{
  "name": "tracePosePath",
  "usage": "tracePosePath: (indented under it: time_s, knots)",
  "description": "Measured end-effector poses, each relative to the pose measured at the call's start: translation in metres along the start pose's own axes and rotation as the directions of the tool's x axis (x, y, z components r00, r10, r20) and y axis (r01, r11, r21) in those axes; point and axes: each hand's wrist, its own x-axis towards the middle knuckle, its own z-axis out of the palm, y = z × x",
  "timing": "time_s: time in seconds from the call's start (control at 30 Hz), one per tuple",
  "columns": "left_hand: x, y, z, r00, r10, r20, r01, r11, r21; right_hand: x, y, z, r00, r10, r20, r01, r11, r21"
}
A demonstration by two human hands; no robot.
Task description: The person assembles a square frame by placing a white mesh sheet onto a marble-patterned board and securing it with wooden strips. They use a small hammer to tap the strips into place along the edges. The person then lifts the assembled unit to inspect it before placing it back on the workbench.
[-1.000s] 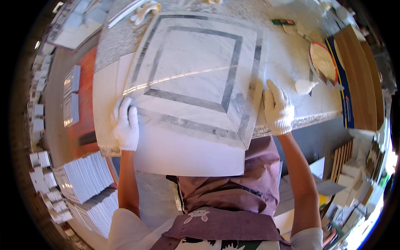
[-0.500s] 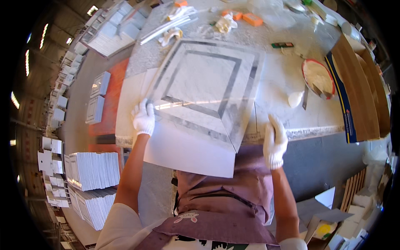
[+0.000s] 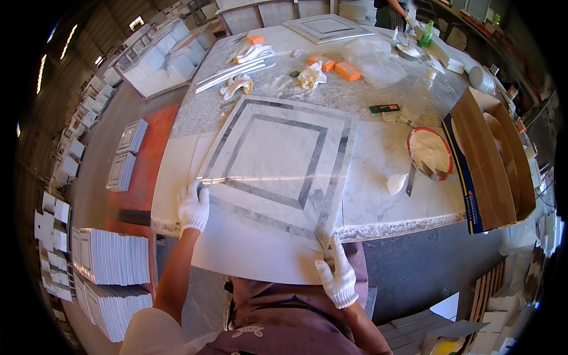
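In front of me a square marble tile (image 3: 273, 157) with grey inlaid frames lies at an angle, its near corner toward my body. A white sheet (image 3: 236, 254) sticks out beneath it over the table's front edge. My left hand (image 3: 194, 208), in a white knitted glove, grips the tile's left edge, with the fingertips partly hidden. At the near right corner is my right hand (image 3: 338, 277), also gloved. Its thumb and fingers are spread beside that corner, and the palm holds nothing.
On the stone-topped table (image 3: 396, 222) are a red-rimmed bowl of pale paste (image 3: 429, 151), a putty knife (image 3: 410, 182), a cardboard box (image 3: 485, 165), orange blocks (image 3: 348, 71) and crumpled gloves (image 3: 312, 77). Another marble tile (image 3: 328, 26) lies at the far end, near a co-worker's arm (image 3: 399, 9). Stacked tiles (image 3: 118, 257) stand left.
My right hand has moved left, from apart to beside the tile's near corner. My left hand stays on the left edge. The view has tilted up, bringing in the far tile and co-worker.
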Motion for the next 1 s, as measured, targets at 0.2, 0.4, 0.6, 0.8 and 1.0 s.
tracePosePath:
  time_s: [0.2,0.4,0.6,0.8,1.0]
  knots:
    - [-0.048,0.01,-0.02,0.999,0.05,0.021,-0.05,0.999,0.02,-0.004,0.004,-0.009,0.991,-0.012,-0.136,0.009,1.0,-0.023]
    - [-0.045,0.011,-0.03,0.995,0.073,0.066,-0.074,0.997,0.012,-0.011,-0.002,-0.016,0.985,0.011,-0.174,-0.037,0.989,-0.145]
    - [-0.015,0.038,-0.027,0.98,0.163,0.111,-0.169,0.985,0.046,-0.033,0.0,-0.024,0.966,0.227,-0.125,-0.238,0.968,-0.079]
    - [0.007,0.125,0.003,0.826,0.551,0.116,-0.526,0.829,-0.189,-0.026,-0.005,-0.027,0.957,0.288,0.038,-0.289,0.957,0.014]
    - [-0.015,0.196,0.026,0.579,0.81,0.092,-0.762,0.578,-0.292,-0.027,0.013,-0.027,0.938,0.34,0.068,-0.342,0.94,0.016]
